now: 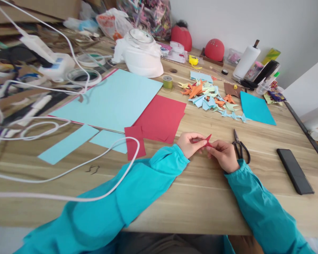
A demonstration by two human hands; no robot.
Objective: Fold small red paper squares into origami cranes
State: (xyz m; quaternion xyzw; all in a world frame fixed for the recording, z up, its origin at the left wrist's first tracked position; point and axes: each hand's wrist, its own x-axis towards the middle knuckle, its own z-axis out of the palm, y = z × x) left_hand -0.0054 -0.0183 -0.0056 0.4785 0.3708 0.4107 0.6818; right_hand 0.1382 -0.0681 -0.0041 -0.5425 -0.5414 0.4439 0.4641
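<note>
My left hand [192, 144] pinches a small folded red paper piece [208, 139] with a pointed tip sticking up. From the other side, my right hand [224, 153] grips the same red paper between thumb and fingers. Both hands are just above the table, fingertips nearly meeting. Black-handled scissors [238, 145] lie right beside my right hand, blades pointing away. Beyond the hands is a pile of folded paper cranes [207, 95] in orange, light blue and pale green. Red paper sheets [161, 118] lie left of my left hand, with a small red strip [135, 143] near them.
Light blue sheets [113, 97] and a blue strip [69, 144] lie left. A white cable [100, 194] loops across my left sleeve. A phone [294, 171] and a teal paper square [257, 108] are right. A thread spool [168, 82] and white cap [143, 58] stand behind.
</note>
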